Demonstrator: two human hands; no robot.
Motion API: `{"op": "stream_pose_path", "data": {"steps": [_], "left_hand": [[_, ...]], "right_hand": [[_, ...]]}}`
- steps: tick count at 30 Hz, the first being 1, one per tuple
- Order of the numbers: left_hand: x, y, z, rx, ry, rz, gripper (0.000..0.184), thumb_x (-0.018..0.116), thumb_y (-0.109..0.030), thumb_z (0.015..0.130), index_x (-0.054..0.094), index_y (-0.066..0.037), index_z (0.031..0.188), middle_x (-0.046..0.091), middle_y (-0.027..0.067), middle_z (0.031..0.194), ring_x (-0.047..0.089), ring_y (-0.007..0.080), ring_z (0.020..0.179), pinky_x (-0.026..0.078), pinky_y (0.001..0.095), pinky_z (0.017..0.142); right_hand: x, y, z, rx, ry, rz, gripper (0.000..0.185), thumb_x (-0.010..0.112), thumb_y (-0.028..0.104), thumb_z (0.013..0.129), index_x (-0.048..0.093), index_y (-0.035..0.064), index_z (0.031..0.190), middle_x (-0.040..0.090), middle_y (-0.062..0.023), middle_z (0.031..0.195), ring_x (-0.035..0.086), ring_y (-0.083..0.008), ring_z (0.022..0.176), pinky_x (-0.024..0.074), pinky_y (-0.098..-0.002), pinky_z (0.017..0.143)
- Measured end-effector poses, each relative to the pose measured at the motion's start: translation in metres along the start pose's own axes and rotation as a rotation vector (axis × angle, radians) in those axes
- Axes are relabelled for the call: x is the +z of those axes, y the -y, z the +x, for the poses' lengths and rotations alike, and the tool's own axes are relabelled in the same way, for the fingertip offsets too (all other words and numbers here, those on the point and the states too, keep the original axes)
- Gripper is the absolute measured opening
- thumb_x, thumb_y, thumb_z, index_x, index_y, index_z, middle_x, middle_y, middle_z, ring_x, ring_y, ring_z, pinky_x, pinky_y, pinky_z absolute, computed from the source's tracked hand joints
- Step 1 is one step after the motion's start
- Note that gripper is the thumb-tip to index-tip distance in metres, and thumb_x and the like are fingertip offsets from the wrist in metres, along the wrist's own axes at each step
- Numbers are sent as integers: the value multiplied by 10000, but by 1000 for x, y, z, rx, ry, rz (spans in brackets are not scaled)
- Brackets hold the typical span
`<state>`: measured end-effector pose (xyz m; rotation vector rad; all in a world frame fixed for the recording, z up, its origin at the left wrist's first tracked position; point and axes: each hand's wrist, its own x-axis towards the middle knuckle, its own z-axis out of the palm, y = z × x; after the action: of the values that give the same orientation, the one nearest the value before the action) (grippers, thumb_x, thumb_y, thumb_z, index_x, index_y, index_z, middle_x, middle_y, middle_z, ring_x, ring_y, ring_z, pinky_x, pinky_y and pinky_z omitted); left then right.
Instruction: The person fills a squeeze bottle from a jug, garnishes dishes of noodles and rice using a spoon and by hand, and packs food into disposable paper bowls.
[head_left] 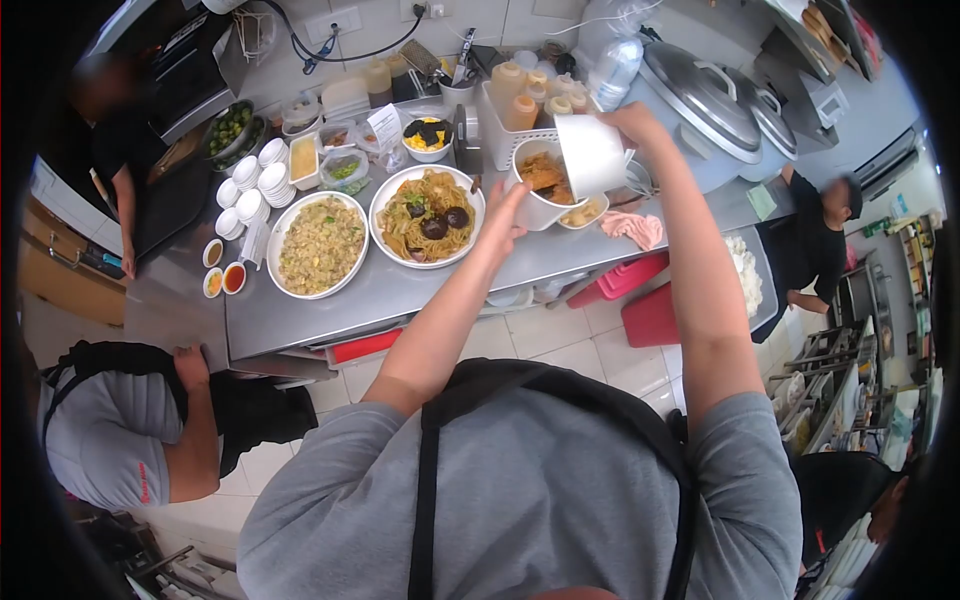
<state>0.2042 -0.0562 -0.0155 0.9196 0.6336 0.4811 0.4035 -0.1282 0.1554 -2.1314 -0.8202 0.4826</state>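
Observation:
My left hand [505,215] is wrapped round the near left side of a white tub [538,213]. Brown fried-looking pieces of food [545,175] lie inside it. With its fingers on the rim, my right hand [635,122] grips a second white tub [590,155], tipped on its side above and to the right of the first. Whether anything is in the second tub is hidden. Behind my right forearm is a wire whisk [640,178]. A pale bowl of food [585,212] sits under the tubs, partly covered.
Fried rice [318,248] and noodles with mushrooms [415,205] fill two plates at left. Stacked white cups [272,182], sauce cups [234,278] and a basket of bottles [508,85] line the steel counter [330,325]. Pink cloth [635,230] lies right. Other people stand at both sides.

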Motion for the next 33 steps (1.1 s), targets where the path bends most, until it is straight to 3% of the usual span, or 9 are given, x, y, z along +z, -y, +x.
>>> {"op": "stream_pose_path", "data": {"steps": [7,10,16,17,19,26,29,31,33], "left_hand": [[-20,24,18,-50,129,-190,913,650,-471,681,162,-151,1383,220,170,1378,345,420,1156,335,550,889],[-22,22,12,-84,172,-264,835,640,-456,696,207,-185,1357,256,174,1324,353,431,1133,337,546,895],[-25,21,11,-58,229,-337,761,624,-415,716,234,-200,1333,273,179,1276,368,419,1121,331,530,917],[-24,17,7,-58,230,-336,761,624,-415,716,234,-200,1333,273,179,1276,368,419,1121,331,530,917],[-22,9,-3,-43,238,-400,777,655,-350,709,245,-73,1308,257,190,1361,282,389,1241,264,588,971],[-24,6,-3,-58,193,-414,771,670,-328,701,249,-72,1294,289,186,1335,306,392,1224,284,594,960],[-28,5,-2,-39,250,-386,688,648,-354,712,298,-165,1274,302,170,1238,360,405,1135,333,546,927],[-28,1,-5,-51,259,-422,711,645,-334,725,281,-69,1276,317,178,1329,326,373,1220,289,606,944],[-28,-1,-9,-56,241,-414,703,639,-337,731,287,-68,1276,320,177,1329,324,370,1223,296,602,939]], "right_hand": [[-6,1,-18,-37,46,284,352,690,209,728,567,-78,891,611,-107,780,589,-153,618,478,-262,532],[-11,8,-26,5,107,294,271,684,180,735,575,-14,890,603,-64,792,564,-131,685,460,-278,610],[-27,17,-28,-23,142,238,306,681,221,737,577,-23,889,604,-66,789,558,-133,681,453,-267,627],[-28,18,-28,-23,142,240,306,681,221,737,577,-23,889,604,-66,789,558,-133,681,453,-267,627],[-30,21,-30,-64,113,207,307,674,237,735,581,-22,871,604,-70,770,558,-135,672,452,-266,623],[-22,41,-42,-180,94,115,256,661,249,743,588,8,790,578,-41,676,515,-105,580,403,-249,529],[-18,41,-36,-201,67,31,266,670,237,725,589,-2,808,596,-60,702,541,-132,592,431,-274,537],[-17,42,-35,-233,42,-5,257,668,235,726,585,-1,784,589,-56,676,531,-132,568,411,-280,501],[-15,42,-35,-235,39,21,248,670,235,727,582,7,770,584,-51,670,521,-127,561,403,-276,499]]}}
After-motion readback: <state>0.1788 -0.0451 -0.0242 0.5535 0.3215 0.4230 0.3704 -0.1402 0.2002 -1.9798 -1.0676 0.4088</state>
